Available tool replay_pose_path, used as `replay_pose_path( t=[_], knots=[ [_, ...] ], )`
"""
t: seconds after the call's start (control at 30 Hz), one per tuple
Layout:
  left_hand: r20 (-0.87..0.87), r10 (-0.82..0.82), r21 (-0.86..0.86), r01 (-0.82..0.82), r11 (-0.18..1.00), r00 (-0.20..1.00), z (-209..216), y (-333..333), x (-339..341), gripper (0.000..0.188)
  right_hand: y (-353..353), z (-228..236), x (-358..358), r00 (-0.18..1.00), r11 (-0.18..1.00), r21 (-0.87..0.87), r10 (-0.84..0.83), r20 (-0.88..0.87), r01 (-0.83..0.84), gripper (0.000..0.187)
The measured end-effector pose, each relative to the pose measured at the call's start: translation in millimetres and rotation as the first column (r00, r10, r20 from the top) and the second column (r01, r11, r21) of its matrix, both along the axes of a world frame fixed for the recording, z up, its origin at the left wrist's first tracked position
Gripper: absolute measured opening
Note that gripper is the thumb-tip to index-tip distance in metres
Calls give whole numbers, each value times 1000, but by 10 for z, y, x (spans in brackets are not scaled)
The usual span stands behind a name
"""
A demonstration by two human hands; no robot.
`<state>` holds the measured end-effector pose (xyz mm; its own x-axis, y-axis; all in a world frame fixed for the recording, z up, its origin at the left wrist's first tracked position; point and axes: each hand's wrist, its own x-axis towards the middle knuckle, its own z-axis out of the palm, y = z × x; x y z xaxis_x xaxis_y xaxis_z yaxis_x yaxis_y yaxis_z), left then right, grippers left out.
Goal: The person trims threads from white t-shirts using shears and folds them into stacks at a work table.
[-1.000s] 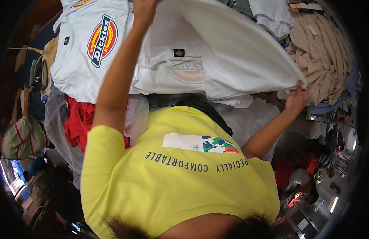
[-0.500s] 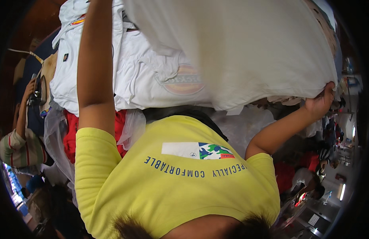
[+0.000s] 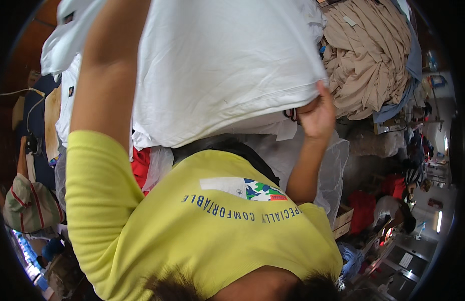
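A white T-shirt is spread in front of me, its lower hem hanging near my body. My right hand is closed on the hem's right corner, the thumb lying over the cloth. My left arm reaches up past the top edge, so that hand is hidden from view. Just left of my right hand, the dark handle of what looks like scissors shows below the hem. More white garments lie at the far left, partly behind my arm.
A large heap of beige cloth sits at the right, with blue fabric along its edge. Clear plastic hangs near my right arm, by a wooden crate. At the left, another person holds an iron.
My right hand has swept left with the hem corner, uncovering the beige heap. The T-shirt now covers the printed white shirt below. My left arm has shifted slightly left.
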<state>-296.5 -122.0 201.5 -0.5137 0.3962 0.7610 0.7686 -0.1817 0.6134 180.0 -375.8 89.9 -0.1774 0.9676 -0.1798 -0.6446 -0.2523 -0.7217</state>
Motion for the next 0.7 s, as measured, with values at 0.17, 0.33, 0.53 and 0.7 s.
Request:
replay_pose_path(
  t=[0.17, 0.33, 0.53, 0.7],
  knots=[
    [129, -804, -604, 689, 400, 580, -1252, 297, 1343, 35, -3, -1186, 363, 992, 975, -184, -122, 9, 122, 24],
    [-127, -726, -493, 592, 638, 676, -2228, -1043, 1927, 26, -228, -2038, 664, 512, 931, 214, -344, 787, 295, 27],
    [-25, -600, -550, 491, 676, 799, -2754, -3157, 2267, 22, -211, -2012, 328, 572, 871, 399, -178, 801, -286, 24],
    [-3, -485, -715, 337, 612, 874, -2909, -4171, 2209, 21, -58, -1827, -69, 315, 676, 468, -346, 884, -569, 25]
  ],
)
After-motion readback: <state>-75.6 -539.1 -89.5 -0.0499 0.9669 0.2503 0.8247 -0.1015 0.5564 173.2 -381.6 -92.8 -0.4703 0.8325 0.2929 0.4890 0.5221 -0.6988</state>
